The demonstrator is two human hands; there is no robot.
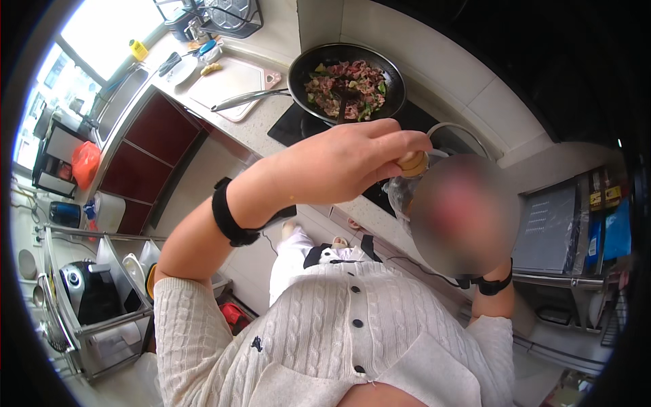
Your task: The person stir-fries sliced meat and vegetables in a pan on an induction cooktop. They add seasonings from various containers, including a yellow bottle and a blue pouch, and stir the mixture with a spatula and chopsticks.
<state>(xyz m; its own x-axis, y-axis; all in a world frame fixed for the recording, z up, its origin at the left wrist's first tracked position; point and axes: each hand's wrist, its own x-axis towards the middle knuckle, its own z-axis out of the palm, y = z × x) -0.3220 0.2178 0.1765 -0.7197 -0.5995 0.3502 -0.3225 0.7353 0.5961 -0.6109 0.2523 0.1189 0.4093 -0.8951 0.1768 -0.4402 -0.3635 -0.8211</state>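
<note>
My left hand [351, 157] reaches across to the right, its fingers closed on a small yellow cap [414, 165]. Just below the cap is a clear container [399, 198], partly hidden. A grey blur covers my right hand [465, 219], so its fingers and anything in them cannot be made out. Beyond my left hand, a dark wok [297, 76] sits on the black cooktop [290, 127]. Sliced meat [374, 76] with green pieces lies in the wok, and a dark spatula [343, 108] rests in it. The wok's metal handle [249, 99] points left.
A pale cutting board [224, 84], a piece of ginger [211, 68] and a white plate [182, 71] lie on the left counter. Farther left is a sink [119, 109]. A metal rack [114, 236] holds a black appliance [84, 290]. Another shelf unit [569, 282] stands at right.
</note>
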